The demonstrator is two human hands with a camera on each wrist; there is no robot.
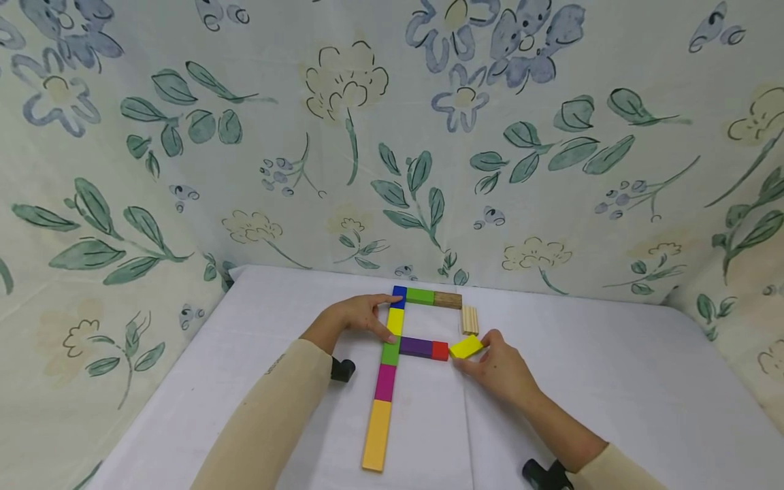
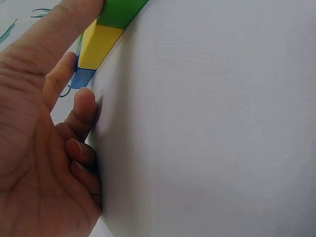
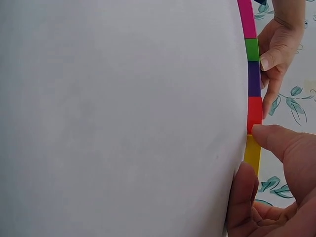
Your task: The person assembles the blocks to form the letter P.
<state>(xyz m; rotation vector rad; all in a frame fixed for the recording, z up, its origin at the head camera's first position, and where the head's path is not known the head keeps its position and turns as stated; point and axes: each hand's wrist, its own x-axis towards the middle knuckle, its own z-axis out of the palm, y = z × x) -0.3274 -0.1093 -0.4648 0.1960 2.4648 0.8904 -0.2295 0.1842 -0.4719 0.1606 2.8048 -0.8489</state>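
Note:
Several coloured wooden blocks form a P-like outline on the white cloth. My right hand (image 1: pixel 503 371) pinches a tilted yellow block (image 1: pixel 466 347) between thumb and fingers, one corner close to the red block (image 1: pixel 439 350). In the right wrist view, the thumb overlaps the end of the red block (image 3: pixel 254 112). My left hand (image 1: pixel 361 317) spans the upper left column, index finger at the blue block (image 1: pixel 399 292) and thumb at the green block (image 1: pixel 390 352). Between them lies another yellow block (image 1: pixel 395 321). The left wrist view shows its other fingers bent beside the column.
A purple block (image 1: pixel 416 347) joins the column to the red one. Below are a magenta block (image 1: pixel 385 382) and a long orange-yellow block (image 1: pixel 376 435). A green block (image 1: pixel 420 297), a brown block (image 1: pixel 448 300) and a ridged pale block (image 1: pixel 469 320) edge the top. Floral fabric (image 1: pixel 355 224) hangs behind.

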